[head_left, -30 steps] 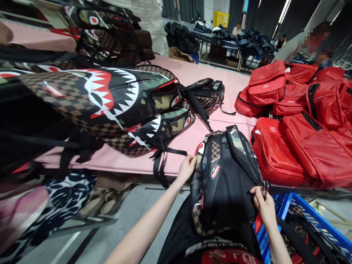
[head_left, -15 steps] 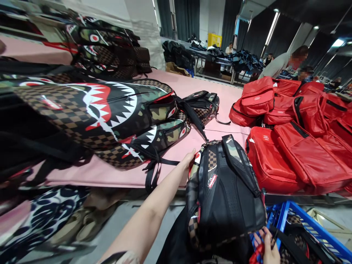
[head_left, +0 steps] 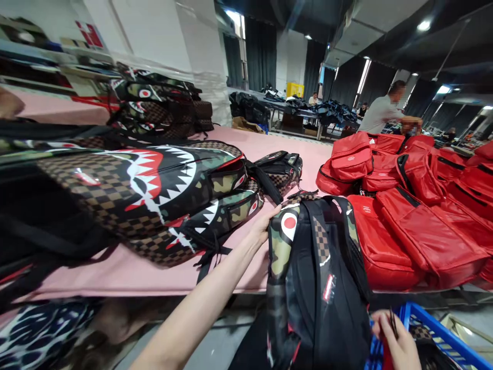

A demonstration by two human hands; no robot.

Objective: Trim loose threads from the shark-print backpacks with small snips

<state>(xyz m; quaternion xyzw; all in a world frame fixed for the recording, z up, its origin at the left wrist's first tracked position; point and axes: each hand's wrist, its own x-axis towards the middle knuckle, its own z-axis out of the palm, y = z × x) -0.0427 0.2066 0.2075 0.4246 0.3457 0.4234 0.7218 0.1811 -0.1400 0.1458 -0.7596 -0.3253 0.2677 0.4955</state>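
A black backpack [head_left: 339, 288] with camouflage, brown checks and a red-and-white eye stands upright before me, its strap side facing me. My left hand [head_left: 265, 222] grips its upper left edge, the fingers partly hidden behind it. By the lower right side of the bag, my right hand [head_left: 398, 339] is closed around a small dark pointed tool [head_left: 393, 322] that looks like thread snips. Larger shark-mouth backpacks [head_left: 154, 180] lie on the pink table [head_left: 127, 275] to the left. Another patterned backpack [head_left: 283, 167] rests just beyond mine.
Red bags [head_left: 419, 221] are heaped on the table at right. Below them stands a blue plastic basket [head_left: 442, 329] with patterned bags inside. More shark bags [head_left: 154, 103] are stacked at the back left. A person [head_left: 381, 110] bends behind the red heap; another person's hand [head_left: 10, 103] shows at far left.
The backpack has been turned and tipped more upright, so its eye side shows more. My right hand has moved slightly right and down, off the bag's bottom corner. The view has tilted up.
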